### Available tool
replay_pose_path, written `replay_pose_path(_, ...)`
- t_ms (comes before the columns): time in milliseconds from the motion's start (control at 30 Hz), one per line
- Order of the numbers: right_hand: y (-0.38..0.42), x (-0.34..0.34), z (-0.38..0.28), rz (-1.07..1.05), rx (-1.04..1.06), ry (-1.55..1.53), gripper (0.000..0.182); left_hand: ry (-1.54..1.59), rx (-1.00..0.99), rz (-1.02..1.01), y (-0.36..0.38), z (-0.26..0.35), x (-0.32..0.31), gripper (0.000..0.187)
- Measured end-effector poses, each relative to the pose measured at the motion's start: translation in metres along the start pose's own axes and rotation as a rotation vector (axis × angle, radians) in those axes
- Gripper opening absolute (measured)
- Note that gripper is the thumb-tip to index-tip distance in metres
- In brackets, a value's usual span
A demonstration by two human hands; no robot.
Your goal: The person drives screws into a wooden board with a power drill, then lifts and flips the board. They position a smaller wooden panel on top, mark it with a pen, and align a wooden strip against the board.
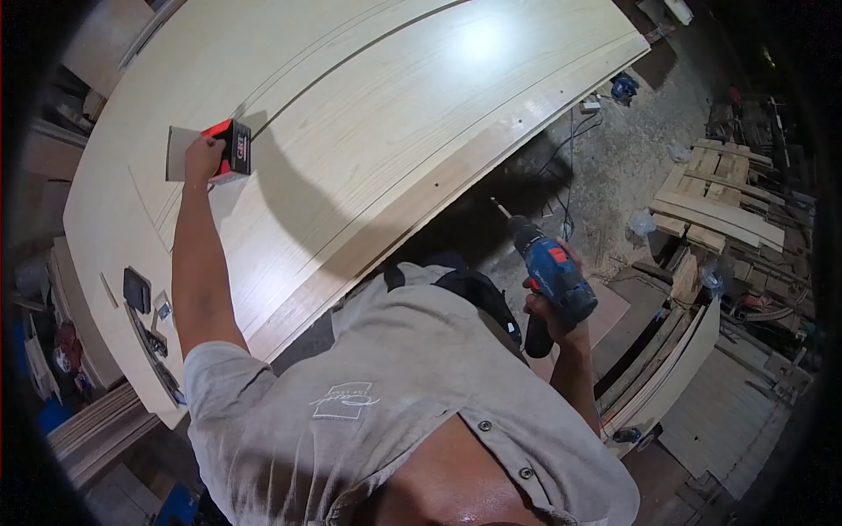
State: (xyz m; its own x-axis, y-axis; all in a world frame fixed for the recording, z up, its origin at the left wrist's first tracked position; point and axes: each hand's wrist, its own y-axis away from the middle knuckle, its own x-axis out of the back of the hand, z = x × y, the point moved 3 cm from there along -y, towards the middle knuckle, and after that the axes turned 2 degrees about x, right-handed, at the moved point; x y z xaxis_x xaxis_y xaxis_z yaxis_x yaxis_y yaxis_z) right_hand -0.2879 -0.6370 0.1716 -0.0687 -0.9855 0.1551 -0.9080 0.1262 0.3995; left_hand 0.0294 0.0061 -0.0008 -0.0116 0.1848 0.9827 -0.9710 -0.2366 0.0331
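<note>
My left hand (203,159) is at the open side of a black and red cardboard box (237,151). Its fingers are curled and partly hidden by the box; what they hold, if anything, does not show. The box stands on a large pale wooden panel (351,131), its flap (179,151) folded out. My right hand (561,320) grips a blue cordless drill (559,279) by its handle, with a bit (500,207) pointing toward the panel's edge. The drill is held beside the panel, apart from it.
A dark strip (437,185) of small holes runs along the panel's near edge. A dark case (137,289) and small tools lie on the panel's left end. Cables (566,188) and another blue tool (624,88) lie on the dusty floor. Wood pieces (715,188) are stacked at right.
</note>
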Motion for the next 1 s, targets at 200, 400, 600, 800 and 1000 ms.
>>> replay_pose_path(200,-0.024,0.016,-0.023,-0.11,0.092,-0.014,0.09,1.031,0.377,-0.014,0.041,0.0,0.03,0.024)
replay_pose_path(400,-0.066,0.009,-0.02,-0.421,0.199,-0.055,0.084,1.478,0.309,0.004,0.172,0.064,0.043,0.008)
replay_pose_path(600,-0.08,-0.029,-0.032,-0.585,0.254,-0.088,0.083,1.586,0.528,-0.111,0.294,0.123,0.0,0.021)
replay_pose_path(800,-0.057,-0.069,-0.023,-0.697,0.28,-0.14,0.082,1.794,0.543,-0.102,0.335,0.135,0.009,0.032)
replay_pose_path(1000,-0.01,-0.14,0.007,-0.826,0.482,0.01,0.089,2.081,0.49,-0.195,0.35,0.121,0.012,0.023)
